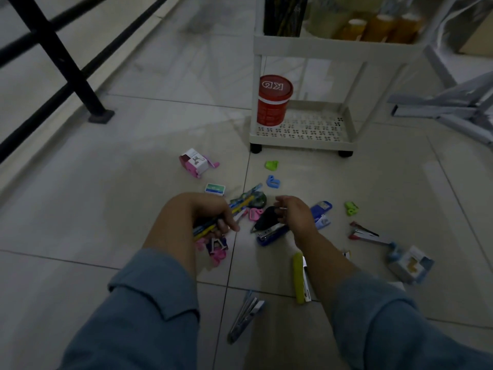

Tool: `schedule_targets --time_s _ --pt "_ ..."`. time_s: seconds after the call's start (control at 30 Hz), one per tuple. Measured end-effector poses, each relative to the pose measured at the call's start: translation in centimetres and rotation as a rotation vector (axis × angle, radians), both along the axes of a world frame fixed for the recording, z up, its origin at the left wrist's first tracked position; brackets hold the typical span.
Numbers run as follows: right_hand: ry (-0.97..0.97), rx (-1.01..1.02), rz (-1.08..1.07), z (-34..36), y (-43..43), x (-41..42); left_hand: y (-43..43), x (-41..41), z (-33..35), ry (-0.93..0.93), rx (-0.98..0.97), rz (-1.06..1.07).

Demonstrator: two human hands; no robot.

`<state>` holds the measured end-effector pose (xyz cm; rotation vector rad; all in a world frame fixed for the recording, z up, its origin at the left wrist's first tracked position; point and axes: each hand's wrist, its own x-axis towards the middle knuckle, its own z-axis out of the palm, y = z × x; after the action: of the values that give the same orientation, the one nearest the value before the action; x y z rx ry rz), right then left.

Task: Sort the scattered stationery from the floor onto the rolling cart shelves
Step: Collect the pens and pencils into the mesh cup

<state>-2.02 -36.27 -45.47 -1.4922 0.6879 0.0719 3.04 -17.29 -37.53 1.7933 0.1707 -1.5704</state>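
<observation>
Gripping a bundle of pens (pixel 205 228) in your left hand (pixel 213 213), you have the fingers curled tight round them, low over the tiled floor (pixel 133 209). Your right hand (pixel 293 216) hovers just beside it, fingers bent over a black stapler (pixel 267 218) that lies against a blue stapler (pixel 269 236); whether that hand pinches something small or holds nothing, you cannot tell from this view. Under your left wrist sits a heap of pink clips (pixel 217 251). Further out on the floor lie a pink sharpener (pixel 196 164), a small staple box (pixel 214 189), a green clip (pixel 272 164) and a blue clip (pixel 273 181). To your right are a red stapler (pixel 365 233) and a pale blue sharpener (pixel 410 263); nearer to you lie a yellow-green cutter (pixel 298 279) and a grey cutter (pixel 245 316). The white rolling cart (pixel 304 141) stands ahead of the scatter, well apart from both hands, with a red tub (pixel 273 102) in the left corner of its bottom shelf and rolls of brown tape (pixel 381 25) on the shelf above.
</observation>
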Motion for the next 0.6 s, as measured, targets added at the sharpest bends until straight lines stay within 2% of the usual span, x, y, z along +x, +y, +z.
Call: schedule_targets --time_s 0.1,0.17,0.27,0.43,0.6 --pt "-0.021 0.302 -0.076 1.7 0.4 1.3 -0.8 -0.1 -0.5 0.033 -0.103 0.037" --pt "-0.082 0.384 -0.1 2.8 0.5 2.0 -1.7 -0.6 -0.8 0.068 -0.148 0.02" --pt "-0.139 0.307 -0.036 3.8 0.6 3.0 -2.6 -0.7 -1.2 0.074 -0.189 0.016" --pt "-0.122 0.204 0.145 4.6 0.3 3.4 -3.6 -0.4 -0.8 -0.009 -0.27 0.042" --pt "-0.157 0.174 0.002 5.8 -0.3 4.3 -4.3 -0.7 -0.6 -0.108 -0.314 0.004"
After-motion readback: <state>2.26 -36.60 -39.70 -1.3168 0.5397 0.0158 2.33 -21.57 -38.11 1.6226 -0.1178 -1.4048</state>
